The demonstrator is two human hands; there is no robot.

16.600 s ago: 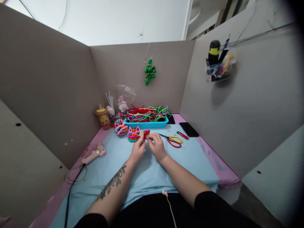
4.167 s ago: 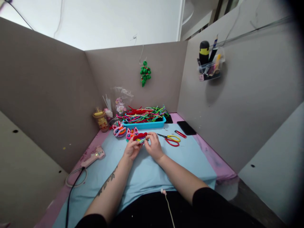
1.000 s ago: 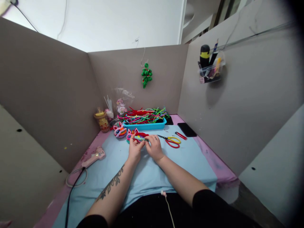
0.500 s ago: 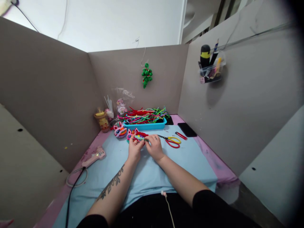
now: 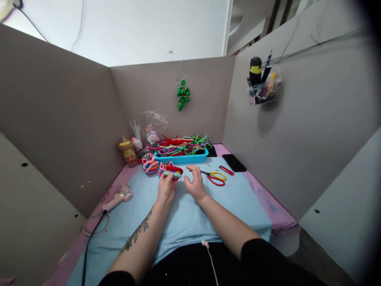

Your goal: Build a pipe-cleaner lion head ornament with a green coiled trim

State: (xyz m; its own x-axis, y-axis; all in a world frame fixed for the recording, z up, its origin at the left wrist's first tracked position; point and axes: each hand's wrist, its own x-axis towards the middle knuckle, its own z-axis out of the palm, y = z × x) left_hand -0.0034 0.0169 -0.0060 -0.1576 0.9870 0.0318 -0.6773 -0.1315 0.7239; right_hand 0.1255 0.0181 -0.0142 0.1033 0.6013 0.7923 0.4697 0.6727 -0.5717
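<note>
Between the thumb and fingers of my left hand (image 5: 167,187) is a colourful fuzzy craft piece (image 5: 175,173), with red, mint and pink parts and a pointed ear. My right hand (image 5: 195,182) is just to the right of it, fingers apart and holding nothing. Beyond my left hand sits a similar fuzzy figure (image 5: 150,165) in pink, orange and blue. Scissors (image 5: 216,178) with one yellow and one red handle lie to the right of my right hand.
A blue tray (image 5: 181,159) of coloured fuzzy stems stands at the back. A red cutter (image 5: 226,170) and a black phone (image 5: 234,163) lie right. At left are a pink glue gun (image 5: 118,198) with its cable and a lidded cup (image 5: 128,153).
My right hand has come off the craft piece and its fingers have spread. My left hand has shifted slightly left and down, still with the piece, which now shows more.
</note>
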